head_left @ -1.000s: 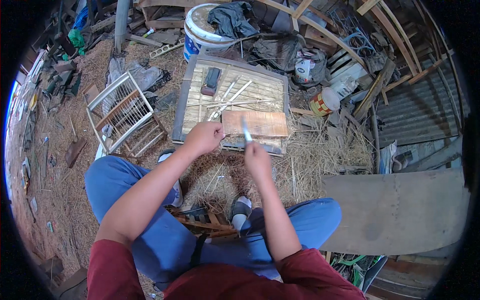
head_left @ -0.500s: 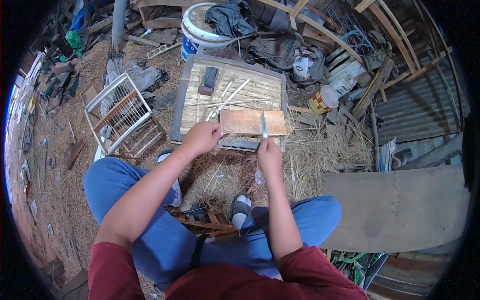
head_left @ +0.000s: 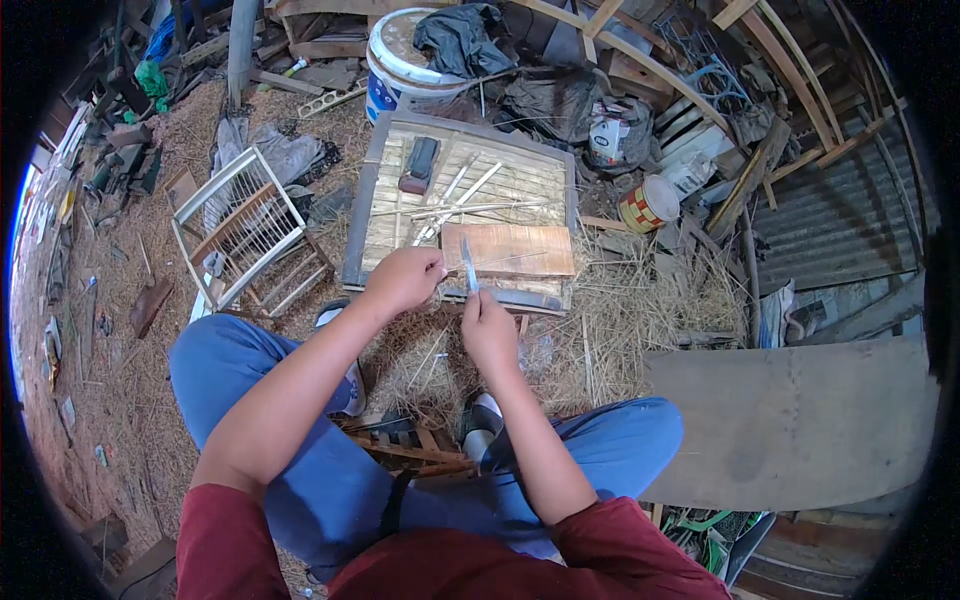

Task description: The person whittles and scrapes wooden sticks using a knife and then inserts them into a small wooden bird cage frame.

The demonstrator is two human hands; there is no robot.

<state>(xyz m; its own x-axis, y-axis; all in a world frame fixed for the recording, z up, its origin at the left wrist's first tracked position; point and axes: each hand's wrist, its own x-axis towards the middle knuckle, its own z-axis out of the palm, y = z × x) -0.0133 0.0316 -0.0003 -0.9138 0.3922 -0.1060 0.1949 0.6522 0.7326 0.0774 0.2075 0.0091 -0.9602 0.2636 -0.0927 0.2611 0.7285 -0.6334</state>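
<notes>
My left hand (head_left: 405, 279) is closed, pinching one end of a thin, pale strip (head_left: 518, 259) that looks like split wood or bamboo. The strip runs rightward over a flat wooden board (head_left: 540, 243). In a fist, my right hand (head_left: 489, 330) grips a knife (head_left: 469, 262), its blade pointing away from me and crossing the strip close to the left hand. Whether the blade touches the strip I cannot tell. The board lies on the near edge of a slatted wooden panel (head_left: 358, 215). Several pale sticks (head_left: 470, 187) and a dark block (head_left: 419, 163) rest farther back on it.
A white wooden cage-like frame (head_left: 240, 228) stands at the left. Behind the panel is a large bucket (head_left: 400, 85) with black plastic on it. A smaller patterned bucket (head_left: 649, 204) sits at the right. Straw and shavings (head_left: 640, 310) cover the ground; a grey sheet (head_left: 790, 425) lies lower right.
My right hand and the knife have moved left along the strip toward my left hand. The left hand has stayed nearly in place, still pinching the strip.
</notes>
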